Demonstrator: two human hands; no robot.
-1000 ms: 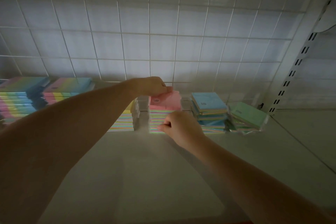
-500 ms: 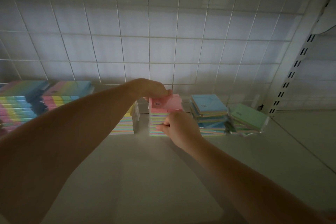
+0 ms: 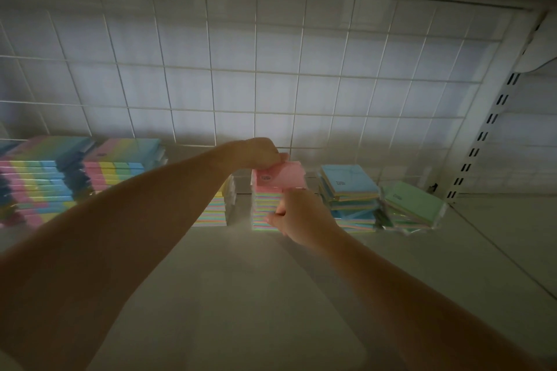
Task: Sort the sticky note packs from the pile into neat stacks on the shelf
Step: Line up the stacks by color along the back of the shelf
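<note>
A stack of pastel sticky note packs (image 3: 265, 214) stands in the middle of the white shelf (image 3: 241, 295), topped by a pink pack (image 3: 283, 176). My left hand (image 3: 259, 152) curls over the pink pack's back left corner and holds it. My right hand (image 3: 297, 214) grips the stack's front right side. Left of it a second neat stack (image 3: 212, 211) is partly hidden by my left forearm. To the right lies a loose pile with a blue pack (image 3: 349, 181) on top and a tilted green pack (image 3: 414, 202) beside it.
Two tall stacks of long rainbow-striped packs (image 3: 39, 178) fill the shelf's left end. A white wire grid (image 3: 256, 69) backs the shelf. A slotted upright (image 3: 482, 135) stands at the right, and another shelf board runs overhead.
Both hands keep their hold on the middle stack. The pink top pack has settled squarer on the stack, and my right hand has shifted slightly up along its front side.
</note>
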